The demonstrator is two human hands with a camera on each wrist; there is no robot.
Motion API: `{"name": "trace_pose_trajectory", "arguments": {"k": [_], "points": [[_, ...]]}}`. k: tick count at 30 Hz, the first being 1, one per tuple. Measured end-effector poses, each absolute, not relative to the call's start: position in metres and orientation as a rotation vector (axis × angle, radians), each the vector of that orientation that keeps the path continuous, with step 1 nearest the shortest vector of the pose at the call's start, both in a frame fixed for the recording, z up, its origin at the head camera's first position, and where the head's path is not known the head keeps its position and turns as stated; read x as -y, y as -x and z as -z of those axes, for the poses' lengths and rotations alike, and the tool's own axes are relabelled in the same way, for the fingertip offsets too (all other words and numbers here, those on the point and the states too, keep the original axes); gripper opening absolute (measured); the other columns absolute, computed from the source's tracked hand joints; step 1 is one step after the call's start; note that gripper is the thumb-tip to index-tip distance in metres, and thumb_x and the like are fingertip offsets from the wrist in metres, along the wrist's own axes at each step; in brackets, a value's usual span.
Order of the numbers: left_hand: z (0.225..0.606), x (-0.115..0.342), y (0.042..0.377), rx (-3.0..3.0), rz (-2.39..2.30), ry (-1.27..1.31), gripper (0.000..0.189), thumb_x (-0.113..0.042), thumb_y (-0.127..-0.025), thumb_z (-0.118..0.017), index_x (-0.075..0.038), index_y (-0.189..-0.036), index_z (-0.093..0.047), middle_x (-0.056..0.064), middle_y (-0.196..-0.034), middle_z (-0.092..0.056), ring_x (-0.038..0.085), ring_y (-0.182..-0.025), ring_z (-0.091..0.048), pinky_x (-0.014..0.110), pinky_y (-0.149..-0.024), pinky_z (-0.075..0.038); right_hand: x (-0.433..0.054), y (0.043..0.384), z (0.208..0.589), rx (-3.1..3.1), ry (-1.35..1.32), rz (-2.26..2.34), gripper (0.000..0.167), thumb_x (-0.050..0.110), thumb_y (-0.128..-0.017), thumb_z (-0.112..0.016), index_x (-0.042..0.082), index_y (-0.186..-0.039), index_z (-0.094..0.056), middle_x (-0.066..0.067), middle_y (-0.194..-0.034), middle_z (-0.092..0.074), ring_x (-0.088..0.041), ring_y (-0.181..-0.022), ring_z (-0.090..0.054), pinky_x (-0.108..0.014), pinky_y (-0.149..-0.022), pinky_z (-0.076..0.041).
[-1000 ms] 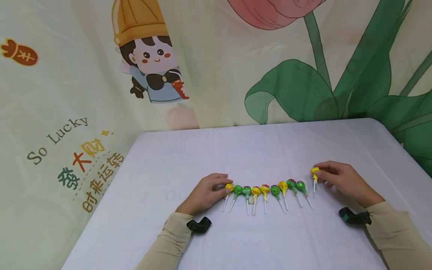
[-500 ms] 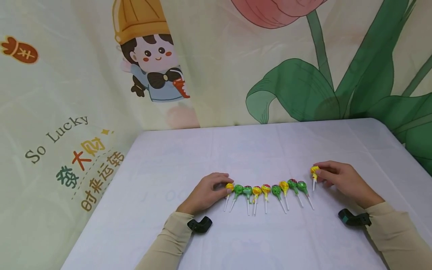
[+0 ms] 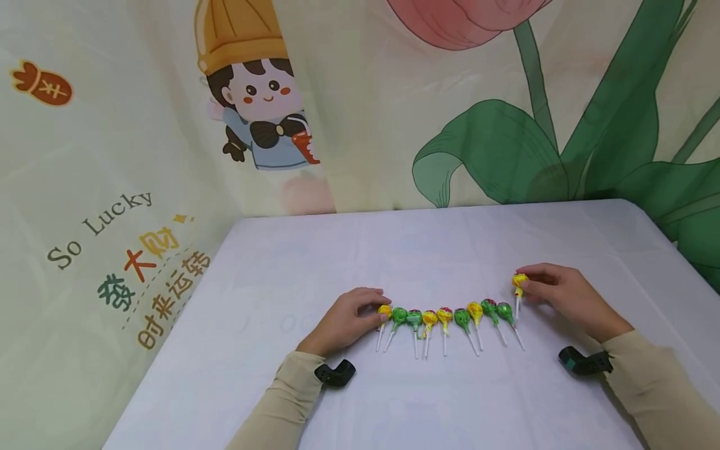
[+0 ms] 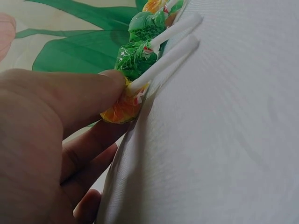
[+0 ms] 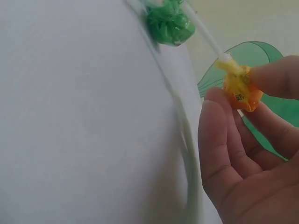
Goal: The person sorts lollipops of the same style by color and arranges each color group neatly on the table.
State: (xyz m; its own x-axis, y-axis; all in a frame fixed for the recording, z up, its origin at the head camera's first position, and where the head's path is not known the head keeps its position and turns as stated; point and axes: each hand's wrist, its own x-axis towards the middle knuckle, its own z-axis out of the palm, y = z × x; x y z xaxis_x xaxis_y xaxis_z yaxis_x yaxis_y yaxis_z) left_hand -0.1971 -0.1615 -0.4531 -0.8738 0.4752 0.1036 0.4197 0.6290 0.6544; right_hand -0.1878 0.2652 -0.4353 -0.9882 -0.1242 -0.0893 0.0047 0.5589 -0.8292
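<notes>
At the left end of a row of wrapped lollipops, my left hand (image 3: pixel 342 322) pinches a yellow lollipop (image 3: pixel 384 310) by its candy head, between thumb and fingers. Its white stick points toward me; the left wrist view shows the thumb on the orange-yellow wrapper (image 4: pixel 122 109). Past the row's right end, my right hand (image 3: pixel 570 299) holds another yellow lollipop (image 3: pixel 519 280) by the head, stick downward. In the right wrist view this lollipop (image 5: pixel 242 91) sits between thumb and fingertips. A green lollipop (image 3: pixel 505 312) lies nearest to it, just left of its stick.
Between the hands, several green and yellow lollipops (image 3: pixel 430 318) lie side by side, sticks toward me. A white cloth (image 3: pixel 315 256) covers the table. Behind it hangs a printed curtain (image 3: pixel 360 125). Each wrist wears a black camera (image 3: pixel 335 374).
My right hand has shifted slightly left with its yellow lollipop, closer to the row's right end. The left hand keeps its place on the leftmost lollipop.
</notes>
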Motion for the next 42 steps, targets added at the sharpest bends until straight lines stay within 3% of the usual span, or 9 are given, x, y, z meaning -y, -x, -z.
{"name": "trace_pose_trajectory", "arguments": {"k": [7,13,22,42], "points": [[0.457,0.162,0.197,-2.755,-1.113,-0.762,0.029,-0.031,-0.094,-0.072,-0.023,-0.121,-0.072,-0.001,-0.139,-0.059,0.018,-0.133,-0.048,0.043,-0.112,-0.036,-0.258,0.193,0.429,-2.613,0.148,1.468,0.045,0.037,-0.102,-0.059,0.010,-0.138,-0.056,-0.013,-0.133,-0.060,-0.027,-0.105,-0.063,-0.031,-0.087,-0.051],[0.457,0.161,0.197,-2.746,-1.121,-0.763,0.029,-0.033,-0.094,-0.071,-0.023,-0.121,-0.072,-0.001,-0.138,-0.059,0.018,-0.133,-0.048,0.043,-0.112,-0.035,-0.258,0.200,0.425,-2.594,0.123,1.444,0.045,0.038,-0.103,-0.055,0.012,-0.139,-0.056,-0.012,-0.134,-0.058,-0.029,-0.106,-0.061,-0.038,-0.090,-0.051],[0.450,0.163,0.194,-2.737,-1.121,-0.732,0.030,-0.032,-0.093,-0.072,-0.024,-0.122,-0.071,-0.002,-0.140,-0.058,0.016,-0.134,-0.047,0.041,-0.112,-0.034,-0.258,0.213,0.420,-2.488,0.131,1.581,0.050,0.037,-0.102,-0.058,0.006,-0.140,-0.053,-0.016,-0.140,-0.053,-0.030,-0.116,-0.059,-0.032,-0.090,-0.055],[0.452,0.164,0.196,-2.746,-1.104,-0.760,0.029,-0.028,-0.094,-0.070,-0.025,-0.123,-0.070,-0.003,-0.140,-0.058,0.016,-0.135,-0.047,0.043,-0.112,-0.035,-0.236,0.242,0.411,-2.307,0.149,1.701,0.042,0.023,-0.104,-0.056,0.000,-0.139,-0.051,-0.019,-0.139,-0.051,-0.031,-0.118,-0.058,-0.035,-0.095,-0.052]]}}
